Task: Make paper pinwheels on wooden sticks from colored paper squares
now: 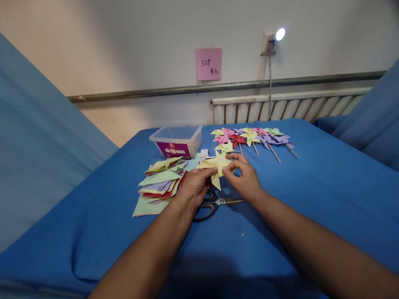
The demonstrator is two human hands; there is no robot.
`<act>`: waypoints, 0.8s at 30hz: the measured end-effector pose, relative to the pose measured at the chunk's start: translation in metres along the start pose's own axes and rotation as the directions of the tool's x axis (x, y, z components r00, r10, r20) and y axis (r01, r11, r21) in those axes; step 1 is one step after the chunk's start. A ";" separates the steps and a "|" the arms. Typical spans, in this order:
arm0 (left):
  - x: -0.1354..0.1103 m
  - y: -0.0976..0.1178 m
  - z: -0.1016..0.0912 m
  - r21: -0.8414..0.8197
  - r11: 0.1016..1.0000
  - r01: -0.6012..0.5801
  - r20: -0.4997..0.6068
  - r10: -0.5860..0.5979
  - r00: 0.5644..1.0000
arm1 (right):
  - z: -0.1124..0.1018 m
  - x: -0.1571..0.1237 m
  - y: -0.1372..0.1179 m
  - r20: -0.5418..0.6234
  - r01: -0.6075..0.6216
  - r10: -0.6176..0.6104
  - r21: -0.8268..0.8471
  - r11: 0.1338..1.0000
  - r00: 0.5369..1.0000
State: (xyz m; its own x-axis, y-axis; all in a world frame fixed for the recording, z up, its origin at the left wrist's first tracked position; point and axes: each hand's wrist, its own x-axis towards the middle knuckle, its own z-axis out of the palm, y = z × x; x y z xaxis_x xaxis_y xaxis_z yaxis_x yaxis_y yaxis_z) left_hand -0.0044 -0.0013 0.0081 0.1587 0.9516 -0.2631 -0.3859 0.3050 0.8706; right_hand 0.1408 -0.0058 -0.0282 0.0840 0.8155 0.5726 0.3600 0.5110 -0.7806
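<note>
A pale yellow paper pinwheel point(220, 163) is held up over the middle of the table, between both hands. My left hand point(197, 187) is closed on its lower left side, with the thumb on the front. At its right edge my right hand point(245, 176) pinches the paper between thumb and fingertips. Whether a pin or stick is at the pinwheel's centre I cannot make out. Just below the hands lie scissors point(222, 201) with dark handles, the blades pointing right; the left hand partly covers the handles.
To the left is a stack of coloured paper pieces point(160, 182). Behind it stands a clear plastic box point(177, 133) with a purple label. Several finished pinwheels point(251, 137), some on sticks, lie at the back right. Beneath is a blue cloth point(311, 187); a radiator point(289, 106) runs along the wall.
</note>
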 end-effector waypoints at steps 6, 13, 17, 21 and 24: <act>0.000 -0.001 0.001 -0.011 1.000 -0.001 -0.026 0.001 1.000 | 0.001 0.000 -0.001 -0.013 -0.047 0.046 -0.037 0.998 0.999; 0.001 -0.002 0.000 0.025 1.000 0.010 -0.046 -0.008 0.999 | 0.002 0.000 0.001 -0.006 -0.073 0.073 -0.074 0.995 0.997; 0.000 -0.002 0.001 0.053 0.999 0.008 -0.039 -0.006 0.999 | 0.001 0.000 0.001 0.000 -0.059 0.059 -0.090 0.994 0.998; 0.000 -0.002 0.002 0.066 0.998 -0.009 -0.048 0.012 0.999 | 0.001 0.000 0.002 -0.003 -0.076 0.076 -0.087 0.993 0.997; 0.000 -0.002 0.002 0.074 0.997 -0.009 -0.044 0.013 0.999 | 0.002 0.000 0.002 -0.002 -0.084 0.084 -0.081 0.993 0.996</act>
State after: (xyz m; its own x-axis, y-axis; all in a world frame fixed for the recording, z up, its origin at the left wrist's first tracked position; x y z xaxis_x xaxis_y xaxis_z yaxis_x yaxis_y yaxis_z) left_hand -0.0019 -0.0021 0.0071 0.1132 0.9561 -0.2702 -0.3187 0.2925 0.9016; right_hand 0.1401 -0.0039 -0.0305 0.1161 0.8548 0.5057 0.4255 0.4173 -0.8030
